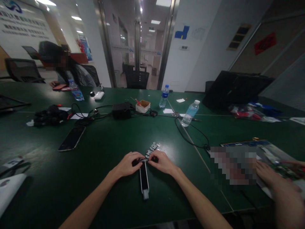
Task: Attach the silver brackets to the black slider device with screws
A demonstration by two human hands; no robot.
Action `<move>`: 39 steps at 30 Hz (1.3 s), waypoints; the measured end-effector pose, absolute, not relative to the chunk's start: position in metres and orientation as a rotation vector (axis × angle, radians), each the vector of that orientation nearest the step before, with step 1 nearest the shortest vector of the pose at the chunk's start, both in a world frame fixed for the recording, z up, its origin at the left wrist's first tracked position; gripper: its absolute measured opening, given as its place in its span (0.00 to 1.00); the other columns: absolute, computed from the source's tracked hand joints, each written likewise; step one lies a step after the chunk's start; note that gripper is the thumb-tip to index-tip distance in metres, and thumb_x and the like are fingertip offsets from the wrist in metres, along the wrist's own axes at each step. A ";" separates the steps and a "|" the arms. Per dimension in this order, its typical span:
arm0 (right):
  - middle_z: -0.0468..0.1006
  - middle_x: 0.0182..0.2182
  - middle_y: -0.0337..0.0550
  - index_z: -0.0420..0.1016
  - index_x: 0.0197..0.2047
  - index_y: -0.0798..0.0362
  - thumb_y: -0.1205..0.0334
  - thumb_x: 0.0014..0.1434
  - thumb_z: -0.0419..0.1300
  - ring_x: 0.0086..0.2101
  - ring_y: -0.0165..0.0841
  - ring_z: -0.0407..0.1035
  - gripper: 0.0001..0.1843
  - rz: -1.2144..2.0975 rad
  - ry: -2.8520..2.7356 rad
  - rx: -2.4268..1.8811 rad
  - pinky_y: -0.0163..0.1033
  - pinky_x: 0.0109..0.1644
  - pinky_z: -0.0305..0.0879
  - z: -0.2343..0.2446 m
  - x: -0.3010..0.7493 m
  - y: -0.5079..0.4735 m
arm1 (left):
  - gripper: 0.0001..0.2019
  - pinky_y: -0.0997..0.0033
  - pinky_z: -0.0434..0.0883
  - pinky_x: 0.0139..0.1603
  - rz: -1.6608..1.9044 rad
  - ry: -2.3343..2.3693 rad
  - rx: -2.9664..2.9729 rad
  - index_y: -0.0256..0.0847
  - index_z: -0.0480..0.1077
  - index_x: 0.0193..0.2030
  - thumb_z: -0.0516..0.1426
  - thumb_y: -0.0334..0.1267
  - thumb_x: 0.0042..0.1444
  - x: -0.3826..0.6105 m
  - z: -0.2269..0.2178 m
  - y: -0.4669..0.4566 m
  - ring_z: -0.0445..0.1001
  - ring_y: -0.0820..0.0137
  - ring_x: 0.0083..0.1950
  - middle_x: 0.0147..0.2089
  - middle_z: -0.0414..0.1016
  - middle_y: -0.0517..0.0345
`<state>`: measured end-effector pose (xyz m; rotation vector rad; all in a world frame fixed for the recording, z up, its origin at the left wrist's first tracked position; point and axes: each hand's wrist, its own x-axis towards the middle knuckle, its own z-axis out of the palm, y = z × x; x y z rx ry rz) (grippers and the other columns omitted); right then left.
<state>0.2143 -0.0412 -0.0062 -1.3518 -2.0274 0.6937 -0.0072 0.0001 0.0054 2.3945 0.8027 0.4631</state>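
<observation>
A long black strip-shaped device (144,179) with a metal end lies on the green table (107,178), pointing toward me. My left hand (130,163) and my right hand (160,161) meet at its far end, fingers curled and pinching around that end. Just beyond my fingers lie small grey metal plates (151,149) and several tiny screws or washers (157,145) scattered on the table. What exactly sits between my fingertips is hidden.
A phone (71,138) lies at left. A black power box (121,110), cables, a small cardboard box (143,106) and two water bottles (190,113) sit farther back. Another person's hand (269,173) works at the right over printed sheets. A seated person is at the far left.
</observation>
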 end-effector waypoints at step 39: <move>0.76 0.32 0.38 0.78 0.38 0.51 0.68 0.54 0.65 0.32 0.29 0.69 0.07 0.710 -1.978 -1.295 0.34 0.38 0.65 -0.020 0.211 -0.038 | 0.12 0.66 0.68 0.48 0.492 0.783 2.381 0.41 0.72 0.49 0.55 0.35 0.59 -0.011 0.000 0.002 0.73 0.66 0.43 0.48 0.75 0.54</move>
